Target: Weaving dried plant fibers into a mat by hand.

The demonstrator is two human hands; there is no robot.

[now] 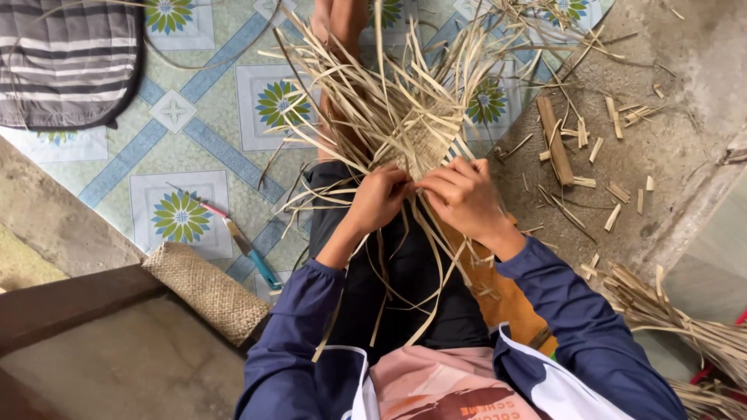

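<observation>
**Two hands at the edge of a half-woven mat**

Both hands meet over the person's lap, at the near edge of a small woven patch (424,144) from which loose pale strips (389,93) fan out in all directions. The left hand (379,198) is curled nearly closed, its fingers (395,180) pinching a few strips close to the woven edge. The right hand (463,194) is also bent, fingers (440,180) half closed over neighbouring strips, touching the left at the fingertips. By the look of it, the step in hand is interlacing one strip with the next; the following move would call for holding the crossing tight while another strip is lifted. Beside the person, on the patterned floor (194,124), lie a blue-handled knife (253,253) and a rolled woven mat (206,292). Cut scraps (599,148) litter the concrete to the right.
</observation>
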